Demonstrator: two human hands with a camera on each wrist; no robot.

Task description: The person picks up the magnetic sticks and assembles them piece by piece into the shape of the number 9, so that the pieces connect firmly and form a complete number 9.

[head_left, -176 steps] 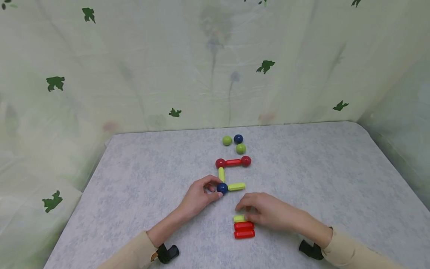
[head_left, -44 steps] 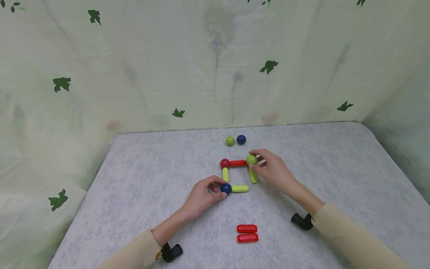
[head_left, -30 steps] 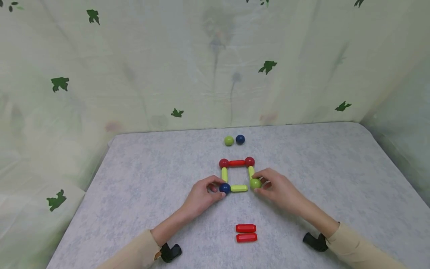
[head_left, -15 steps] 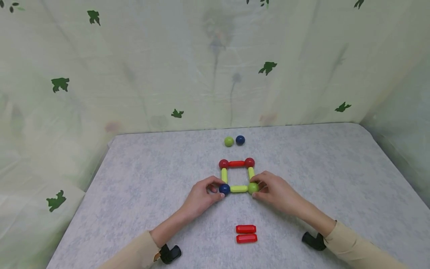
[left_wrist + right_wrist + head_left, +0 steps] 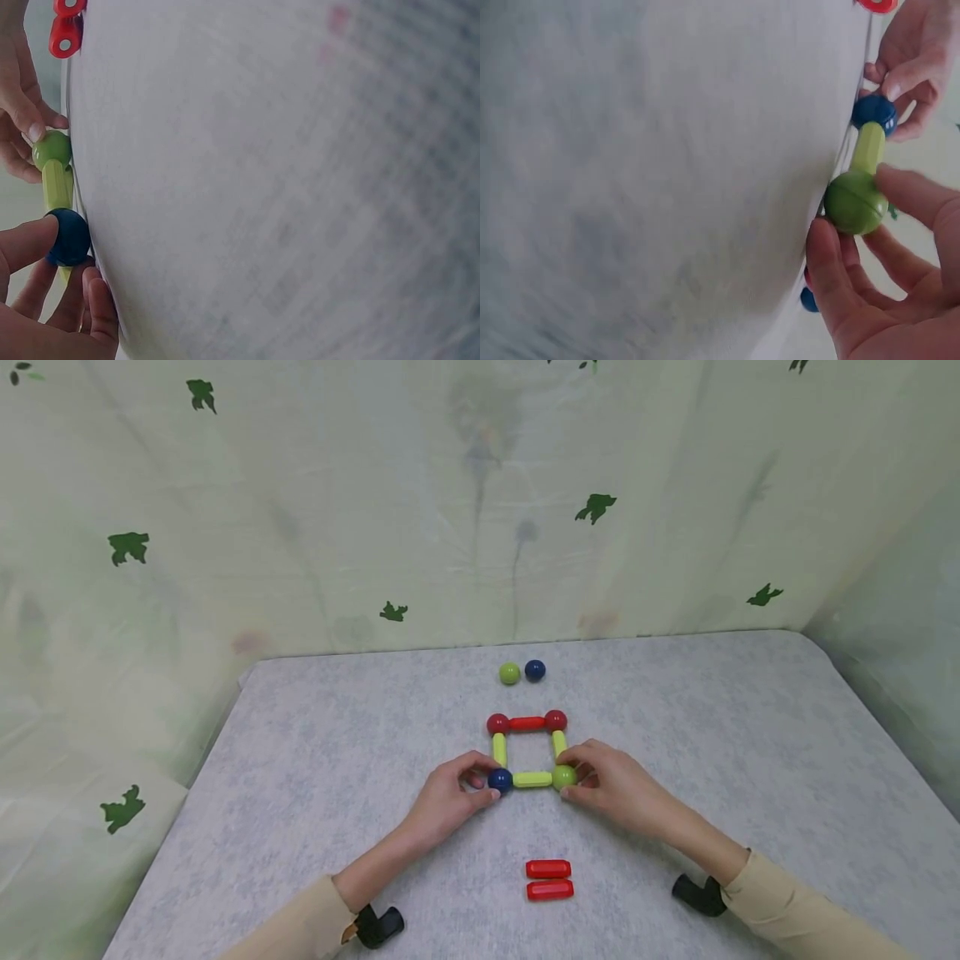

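A square of rods and balls lies flat on the table. At its near left corner my left hand (image 5: 448,793) pinches a dark blue ball (image 5: 500,781) between thumb and fingers. My right hand (image 5: 618,787) pinches a green ball (image 5: 564,777) at the near right corner. Between these balls runs a yellow-green rod (image 5: 532,780). Two more yellow-green rods form the left side (image 5: 499,749) and the right side (image 5: 559,743), the latter partly behind my fingers. Across the far side, a red rod (image 5: 527,723) joins a left red ball (image 5: 498,724) and a right red ball (image 5: 556,720).
Beyond the square sit a loose green ball (image 5: 509,673) and a loose blue ball (image 5: 535,671). Nearer to me, two red rods (image 5: 549,879) lie side by side. A pale patterned curtain (image 5: 337,510) hangs behind the grey table (image 5: 315,710).
My right hand has taken a green ball from the far group and a yellow-green rod from the near pile to the square's right side. My left hand has stayed on the blue ball.
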